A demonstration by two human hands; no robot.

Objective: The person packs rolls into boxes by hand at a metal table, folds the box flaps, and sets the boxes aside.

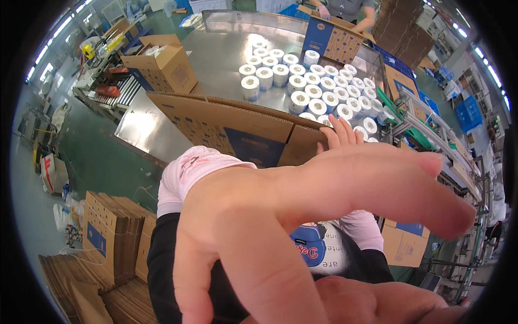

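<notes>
My left hand (pixel 243 216) is raised very close to the camera, its fingers spread and nothing between them. It hides much of the middle of the view. Behind it, a flattened brown cardboard carton (pixel 210 121) with a blue printed panel stands on edge against the near side of the metal table. My right hand (pixel 342 132) grips the top edge of this carton near its right end, with the thumb on the near side. The palm of that hand is covered by my left hand. Many white paper rolls (pixel 297 82) stand upright on the table beyond the carton.
An open carton (pixel 167 67) stands on the metal table (pixel 216 54) at the left. Across the table, a co-worker's hands are at another carton (pixel 332 40). Stacked flat cartons (pixel 108 237) lie at lower left. A conveyor frame (pixel 431 135) runs along the right.
</notes>
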